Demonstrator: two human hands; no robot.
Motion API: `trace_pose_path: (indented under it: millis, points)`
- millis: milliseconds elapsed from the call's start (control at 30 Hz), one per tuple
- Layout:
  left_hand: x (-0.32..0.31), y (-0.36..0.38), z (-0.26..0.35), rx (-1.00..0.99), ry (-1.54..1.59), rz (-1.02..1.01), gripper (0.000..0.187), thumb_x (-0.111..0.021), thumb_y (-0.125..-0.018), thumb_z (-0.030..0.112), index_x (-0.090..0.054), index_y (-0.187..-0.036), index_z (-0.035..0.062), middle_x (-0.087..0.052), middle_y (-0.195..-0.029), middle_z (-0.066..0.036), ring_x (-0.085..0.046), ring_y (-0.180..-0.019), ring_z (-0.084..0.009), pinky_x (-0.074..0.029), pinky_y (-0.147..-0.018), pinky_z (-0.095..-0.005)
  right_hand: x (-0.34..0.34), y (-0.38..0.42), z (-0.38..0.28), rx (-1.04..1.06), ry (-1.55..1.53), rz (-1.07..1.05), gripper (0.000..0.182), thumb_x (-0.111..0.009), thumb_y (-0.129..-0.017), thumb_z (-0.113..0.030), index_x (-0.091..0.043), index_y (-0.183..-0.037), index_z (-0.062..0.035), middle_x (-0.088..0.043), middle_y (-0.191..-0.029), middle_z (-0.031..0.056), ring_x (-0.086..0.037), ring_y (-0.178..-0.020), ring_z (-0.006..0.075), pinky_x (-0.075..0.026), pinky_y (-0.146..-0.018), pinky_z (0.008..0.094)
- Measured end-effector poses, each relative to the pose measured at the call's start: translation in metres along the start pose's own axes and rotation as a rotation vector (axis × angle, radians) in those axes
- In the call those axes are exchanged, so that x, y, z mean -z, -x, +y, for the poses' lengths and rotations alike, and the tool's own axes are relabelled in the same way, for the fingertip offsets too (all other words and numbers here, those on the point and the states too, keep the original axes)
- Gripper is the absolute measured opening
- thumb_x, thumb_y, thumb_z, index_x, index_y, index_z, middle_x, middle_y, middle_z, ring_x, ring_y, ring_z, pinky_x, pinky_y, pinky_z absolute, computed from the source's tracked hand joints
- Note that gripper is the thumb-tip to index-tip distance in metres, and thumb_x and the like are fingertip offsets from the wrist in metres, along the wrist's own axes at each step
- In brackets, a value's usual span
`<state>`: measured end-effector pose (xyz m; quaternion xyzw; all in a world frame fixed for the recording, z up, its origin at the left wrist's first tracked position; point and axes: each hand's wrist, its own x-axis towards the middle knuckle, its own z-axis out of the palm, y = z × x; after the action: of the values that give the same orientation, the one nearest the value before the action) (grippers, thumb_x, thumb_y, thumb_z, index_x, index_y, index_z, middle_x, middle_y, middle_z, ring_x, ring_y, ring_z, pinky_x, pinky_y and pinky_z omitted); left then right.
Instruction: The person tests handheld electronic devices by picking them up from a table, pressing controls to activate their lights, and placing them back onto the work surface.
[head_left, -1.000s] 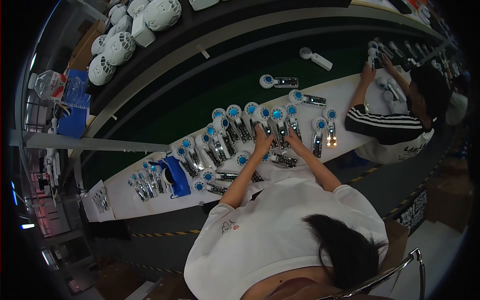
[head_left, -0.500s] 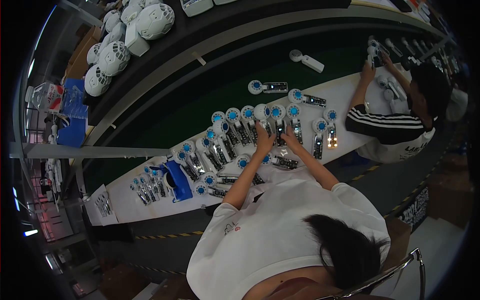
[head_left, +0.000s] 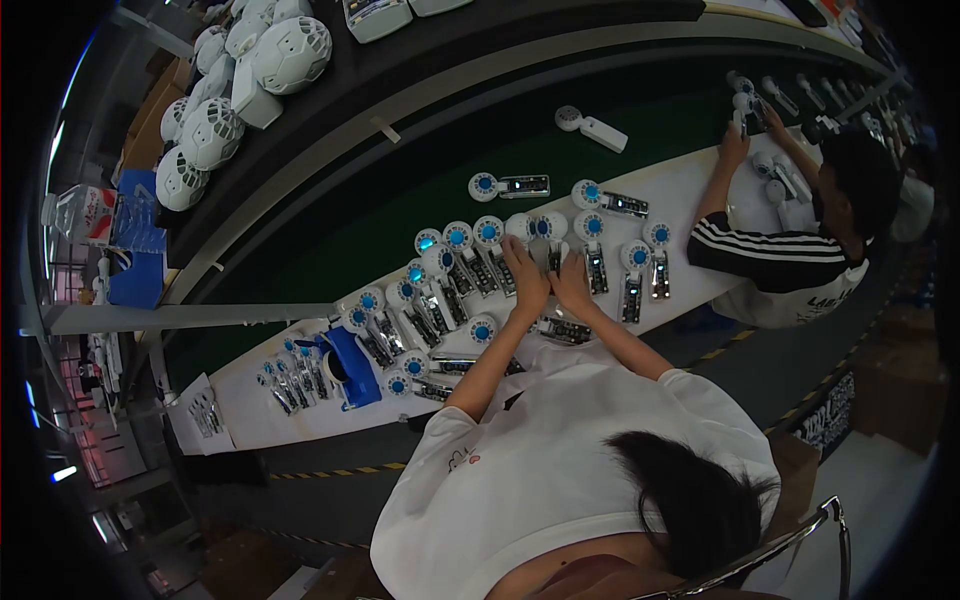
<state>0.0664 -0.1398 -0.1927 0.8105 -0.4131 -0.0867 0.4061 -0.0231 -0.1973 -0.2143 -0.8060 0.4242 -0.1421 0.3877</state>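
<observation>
"Both hands are grasping: the left hand (head_left: 527, 283) has its fingers around the handle of one fan (head_left: 517, 228), and the right hand (head_left: 573, 285) grips a second fan (head_left: 551, 226). They're near the middle of the frame."

"How do the two heads sit?"

"Side by side, with blue showing between them. Fingers hide much of both handles, so I can't tell whether those touch."

"What's closest around them?"

"Just right of the right hand lies a blue-centred fan (head_left: 591, 226), its circuitry exposed. A row of similar fans (head_left: 458, 235) runs off toward the lower left. Another open handle (head_left: 562, 330) lies below the right wrist."

"And further out?"

"A blue holder (head_left: 352, 366) stands left of centre on the white table (head_left: 270, 428). Above the hands, one white fan (head_left: 602, 134) with a closed handle lies on the green surface (head_left: 420, 185). Toward the upper right, a co-worker (head_left: 780, 250) has both hands on another device (head_left: 743, 103). White patterned shells (head_left: 292, 56) are heaped at upper left, above a plastic bottle (head_left: 82, 213)."
</observation>
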Motion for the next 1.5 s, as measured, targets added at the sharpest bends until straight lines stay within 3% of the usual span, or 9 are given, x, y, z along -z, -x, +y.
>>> trace_pose_path:
  millis: [267, 400, 567, 800, 933, 1000, 1200, 1267, 1500]
  points:
    - [0.04, -0.082, 0.011, 0.051, -0.267, 0.072, 0.046, -0.059, -0.076, 0.023, -0.051, -0.105, -0.012, -0.041, -0.118, -0.028, -0.04, -0.102, -0.0388, -0.033, -0.089, -0.0435, 0.099, -0.058, -0.081, -0.061, 0.218, -0.051, 0.025, -0.054, -0.083, -0.017, -0.047, -0.096, 0.0027, -0.051, -0.097, 0.0223, -0.056, -0.088, 0.035, -0.048, -0.056, 0.0439]
    - [0.031, -0.12, -0.008, 0.283, -0.578, -0.057, 0.058, -0.051, -0.079, 0.047, -0.063, -0.08, -0.0097, -0.054, -0.099, -0.025, -0.044, -0.092, -0.0354, -0.033, -0.081, -0.0426, 0.104, -0.155, -0.046, 0.261, 0.28, 0.392, 0.024, -0.06, -0.077, -0.013, -0.048, -0.095, -0.0021, -0.053, -0.099, 0.0185, -0.054, -0.095, 0.0314, -0.049, -0.066, 0.0394]
    - [-0.012, -0.137, -0.047, 0.336, -0.803, 0.059, 0.071, -0.039, -0.082, 0.059, -0.067, -0.072, -0.0054, -0.06, -0.088, -0.026, -0.049, -0.091, -0.0372, -0.032, -0.08, -0.0462, 0.091, -0.236, 0.002, 0.136, 0.572, 0.22, 0.041, -0.066, -0.072, -0.01, -0.047, -0.107, -0.0029, -0.052, -0.105, 0.0155, -0.053, -0.098, 0.0292, -0.048, -0.076, 0.037]
    - [0.015, -0.178, -0.054, 0.85, -0.412, -0.325, 0.075, -0.038, -0.081, 0.062, -0.062, -0.081, -0.0092, -0.055, -0.097, -0.024, -0.055, -0.084, -0.0354, -0.044, -0.07, -0.0465, 0.088, -0.26, 0.007, 0.201, 0.514, 0.008, 0.062, -0.071, -0.066, -0.009, -0.043, -0.121, -0.0049, -0.053, -0.106, 0.0169, -0.053, -0.099, 0.0305, -0.046, -0.084, 0.038]
    - [0.0, -0.198, -0.098, 1.144, -0.132, -0.176, 0.081, -0.057, -0.077, 0.053, -0.024, -0.12, -0.0076, -0.038, -0.116, -0.024, -0.058, -0.084, -0.0389, -0.05, -0.077, -0.0459, 0.093, -0.259, 0.002, 0.23, 0.296, 0.024, 0.053, -0.068, -0.07, -0.011, -0.045, -0.117, -0.0048, -0.056, -0.101, 0.0184, -0.055, -0.093, 0.0313, -0.045, -0.083, 0.0373]
    - [0.018, -0.194, -0.083, 1.325, 0.275, 0.041, 0.082, -0.065, -0.075, 0.044, -0.018, -0.119, -0.0079, -0.037, -0.115, -0.026, -0.058, -0.083, -0.0378, -0.053, -0.067, -0.0414, 0.116, -0.241, -0.032, -0.196, -0.196, -0.171, 0.041, -0.061, -0.081, -0.02, -0.047, -0.115, -0.0031, -0.058, -0.102, 0.0177, -0.057, -0.09, 0.0273, -0.045, -0.081, 0.0341]
    - [0.008, -0.184, -0.089, 0.971, 0.472, 0.351, 0.071, -0.075, -0.068, 0.029, -0.028, -0.108, -0.0068, -0.049, -0.1, -0.026, -0.059, -0.076, -0.0288, -0.052, -0.059, -0.0351, 0.122, -0.183, -0.039, -0.178, -1.45, -0.621, 0.04, -0.042, -0.091, -0.03, -0.041, -0.12, -0.003, -0.055, -0.11, 0.0192, -0.058, -0.089, 0.0254, -0.048, -0.081, 0.0352]
    - [0.012, -0.18, -0.069, 0.693, 0.527, 0.43, 0.068, -0.068, -0.068, 0.002, -0.02, -0.114, -0.0093, -0.057, -0.086, -0.019, -0.061, -0.065, -0.0215, -0.051, -0.062, -0.0308, 0.135, -0.145, -0.071, -0.153, -1.44, -0.591, 0.042, -0.041, -0.09, -0.032, -0.041, -0.12, -0.0027, -0.055, -0.11, 0.0199, -0.059, -0.089, 0.0255, -0.048, -0.081, 0.0361]
    - [0.085, -0.09, 0.057, 0.421, 1.047, 0.128, 0.047, -0.057, -0.078, 0.007, -0.03, -0.117, 0.003, -0.057, -0.087, -0.012, -0.06, -0.069, -0.0184, -0.05, -0.059, -0.0281, 0.139, -0.053, -0.104, -0.101, -1.449, -0.436, 0.044, -0.036, -0.079, -0.017, -0.036, -0.121, -0.004, -0.057, -0.101, 0.0172, -0.06, -0.075, 0.0253, -0.051, -0.068, 0.037]
